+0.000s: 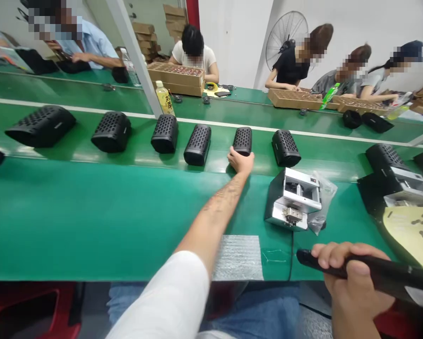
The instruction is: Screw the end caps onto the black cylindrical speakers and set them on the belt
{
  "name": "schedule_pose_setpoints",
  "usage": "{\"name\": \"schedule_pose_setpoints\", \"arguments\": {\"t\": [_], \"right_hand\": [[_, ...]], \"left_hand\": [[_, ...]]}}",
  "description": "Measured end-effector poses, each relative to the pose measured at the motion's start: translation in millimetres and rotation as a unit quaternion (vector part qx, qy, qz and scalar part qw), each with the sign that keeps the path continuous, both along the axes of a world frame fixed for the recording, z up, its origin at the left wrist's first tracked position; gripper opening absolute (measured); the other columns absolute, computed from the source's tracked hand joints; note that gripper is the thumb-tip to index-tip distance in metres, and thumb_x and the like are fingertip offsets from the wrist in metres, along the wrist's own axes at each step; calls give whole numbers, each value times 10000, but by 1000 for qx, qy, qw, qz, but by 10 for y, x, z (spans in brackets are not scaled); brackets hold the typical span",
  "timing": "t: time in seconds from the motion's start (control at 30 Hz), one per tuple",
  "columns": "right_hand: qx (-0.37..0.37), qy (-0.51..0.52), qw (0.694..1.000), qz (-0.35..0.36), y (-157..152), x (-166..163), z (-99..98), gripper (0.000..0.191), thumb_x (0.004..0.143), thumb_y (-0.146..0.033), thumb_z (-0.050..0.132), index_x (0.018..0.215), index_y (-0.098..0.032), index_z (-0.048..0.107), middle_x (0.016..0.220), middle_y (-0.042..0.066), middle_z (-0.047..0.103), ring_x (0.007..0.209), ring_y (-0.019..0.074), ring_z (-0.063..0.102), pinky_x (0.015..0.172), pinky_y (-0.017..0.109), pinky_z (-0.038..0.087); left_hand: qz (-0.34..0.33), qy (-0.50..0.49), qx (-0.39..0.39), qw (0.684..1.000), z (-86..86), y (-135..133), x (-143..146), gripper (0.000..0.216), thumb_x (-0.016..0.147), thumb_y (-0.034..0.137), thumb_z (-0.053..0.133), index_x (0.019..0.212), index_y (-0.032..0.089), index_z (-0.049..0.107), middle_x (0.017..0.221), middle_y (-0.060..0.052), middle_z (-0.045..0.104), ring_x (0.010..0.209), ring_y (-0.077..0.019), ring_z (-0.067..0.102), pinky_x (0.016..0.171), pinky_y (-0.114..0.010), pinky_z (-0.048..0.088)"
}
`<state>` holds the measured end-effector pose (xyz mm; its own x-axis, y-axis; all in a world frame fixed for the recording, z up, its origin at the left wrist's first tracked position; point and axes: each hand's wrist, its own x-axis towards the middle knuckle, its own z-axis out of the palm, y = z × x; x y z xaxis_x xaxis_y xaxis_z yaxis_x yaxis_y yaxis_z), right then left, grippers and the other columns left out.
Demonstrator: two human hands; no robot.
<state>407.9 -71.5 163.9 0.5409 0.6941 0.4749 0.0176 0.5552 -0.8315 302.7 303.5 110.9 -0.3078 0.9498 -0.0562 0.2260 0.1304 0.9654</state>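
Observation:
My left hand (pixel 240 162) reaches far out across the green bench and closes on the near end of a black perforated speaker (pixel 243 139) lying on the conveyor belt (pixel 134 155). My right hand (pixel 353 287) is low at the front right, wrapped round a black electric screwdriver (pixel 381 273) that points left. A small metal screw-feeder machine (pixel 293 198) stands between the two hands, with a clear plastic bag (pixel 325 200) at its right side.
Several more black speakers (pixel 197 144) lie in a row along the belt. A grey foam pad (pixel 238 258) sits at the bench's front edge. A yellowish tray with small screws (pixel 414 230) is at right. Other people work at the far bench beside cardboard trays (pixel 178 76).

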Motion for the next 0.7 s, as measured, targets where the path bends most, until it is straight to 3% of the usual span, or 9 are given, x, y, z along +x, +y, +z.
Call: {"name": "schedule_pose_setpoints", "arguments": {"t": [0.13,0.23,0.37,0.47,0.53,0.7], "right_hand": [[58,-34,994,-86,473,194,-14,383,965,-503,1097,1045,-275,799,661,-89,748,491,176,691,611,389,715],[50,-53,992,-103,863,281,-17,498,947,-629,1099,1024,-274,757,635,-99,724,472,170,685,570,358,688],[18,-70,993,-89,1159,321,-83,641,860,-751,1122,930,-275,699,577,-103,675,426,153,631,507,324,621],[-26,-83,994,-69,1219,355,-166,675,834,-794,1113,921,-280,684,562,-111,655,419,157,636,489,318,599],[-37,-91,992,-74,1209,378,-201,663,855,-801,1091,931,-282,686,567,-112,655,427,164,654,493,321,598],[-21,-98,991,-84,947,262,-89,624,888,-792,1078,981,-283,730,588,-117,665,427,163,645,488,329,600]], "left_hand": [[-27,-13,38,999,-44,-522,-1058,1068,854,147,1087,1776,197,552,1807,-259,630,1745,-413,650,1523,-555,490],[-86,13,136,987,-295,-1212,-2065,1056,778,290,1137,1704,222,633,1716,-207,716,1623,-445,741,1451,-633,595],[-189,57,138,971,-626,-2273,-3169,1092,800,510,1126,1755,265,655,1660,-171,774,1451,-426,853,1209,-584,784],[-256,73,120,957,-778,-2871,-3501,1052,847,519,1091,1776,287,656,1599,-159,811,1377,-420,899,1114,-566,828],[-297,80,117,944,-844,-3071,-3524,1032,859,477,1084,1779,298,652,1626,-168,802,1391,-431,904,1133,-592,825],[-395,97,177,896,-921,-3055,-3380,1045,894,367,1064,1815,311,571,1778,-189,694,1638,-449,778,1404,-674,667]]}}
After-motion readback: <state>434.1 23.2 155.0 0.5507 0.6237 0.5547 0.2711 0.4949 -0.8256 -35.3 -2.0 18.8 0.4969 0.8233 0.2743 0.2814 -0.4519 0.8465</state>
